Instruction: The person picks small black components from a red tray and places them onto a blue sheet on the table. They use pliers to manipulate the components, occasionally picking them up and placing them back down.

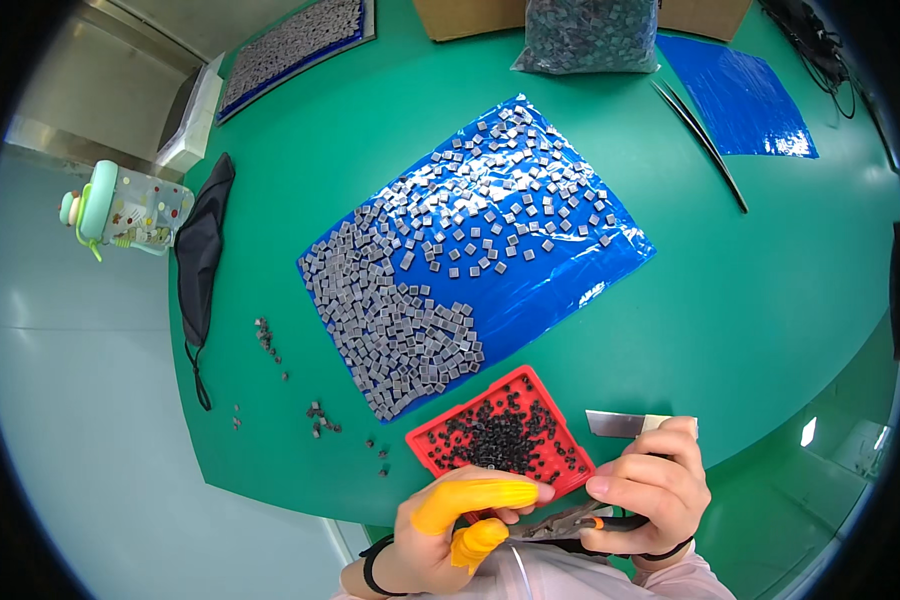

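Note:
A red tray [425, 437] of small black pieces [505, 440] lies at the table's near side. Yellow finger covers [480, 497] sit on the index finger and thumb of my left hand [440, 525]. Its bent fingers close over the tray's near edge, and their grip is partly hidden. At the tray's near right corner, my right hand [655, 490] is curled around a slim black tool with an orange band [610, 522]; its tip is unclear. Just beyond that hand lies a flat metal blade [615, 424] with a pale handle.
Beyond the tray is a blue sheet [530, 300] covered with small grey square pieces [370, 310]. Loose bits [318, 418] lie to its left, near a black mask [202, 250] and a bottle [135, 208]. Tweezers [705, 145], another blue sheet [745, 95] and a filled bag [590, 35] are farther back.

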The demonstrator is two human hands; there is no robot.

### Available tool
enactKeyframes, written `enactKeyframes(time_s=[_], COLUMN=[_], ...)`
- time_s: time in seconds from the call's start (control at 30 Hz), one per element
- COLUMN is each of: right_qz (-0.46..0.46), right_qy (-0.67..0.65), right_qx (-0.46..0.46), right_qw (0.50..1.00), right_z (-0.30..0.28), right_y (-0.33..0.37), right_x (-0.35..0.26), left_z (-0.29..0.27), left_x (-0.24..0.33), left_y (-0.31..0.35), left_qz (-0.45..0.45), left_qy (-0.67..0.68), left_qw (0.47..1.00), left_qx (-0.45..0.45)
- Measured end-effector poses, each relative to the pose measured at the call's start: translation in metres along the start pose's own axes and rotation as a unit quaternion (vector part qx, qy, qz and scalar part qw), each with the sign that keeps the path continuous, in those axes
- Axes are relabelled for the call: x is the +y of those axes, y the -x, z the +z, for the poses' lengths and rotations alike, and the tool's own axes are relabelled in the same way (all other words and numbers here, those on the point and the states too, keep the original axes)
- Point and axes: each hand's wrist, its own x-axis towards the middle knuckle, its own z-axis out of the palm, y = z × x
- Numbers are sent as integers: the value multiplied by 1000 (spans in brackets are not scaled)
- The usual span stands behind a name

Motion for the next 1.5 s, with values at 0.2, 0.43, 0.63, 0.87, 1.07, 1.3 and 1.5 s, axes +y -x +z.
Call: enactKeyframes(time_s=[0.2, 0.43, 0.63, 0.87, 1.07, 1.3, 1.5], right_qz=[-7, -11, -3, 10, 11, 21, 9], right_qy=[-11, -23, -13, 13, -2, 16, 3], right_qx=[7, -3, 1, -3, 5, 14, 12], right_qw=[1000, 1000, 1000, 1000, 1000, 1000, 1000], right_z=[2, 0, 0, 1, 3, 3, 2], right_y=[-1, -2, 0, -1, 1, 1, 1], right_x=[0, 3, 2, -4, -4, -4, -1], left_z=[-13, -17, -4, 7, 5, 14, -2], left_x=[8, 9, 12, -17, -24, -6, -3], left_y=[-2, -1, -4, 5, 7, 9, 19], left_qz=[77, 48, 35, 114, 131, -26, -23], left_qy=[-59, -83, -99, -37, -65, 65, 84], left_qw=[995, 993, 994, 993, 989, 996, 995], left_qx=[-24, -63, -23, 20, 0, 53, 39])
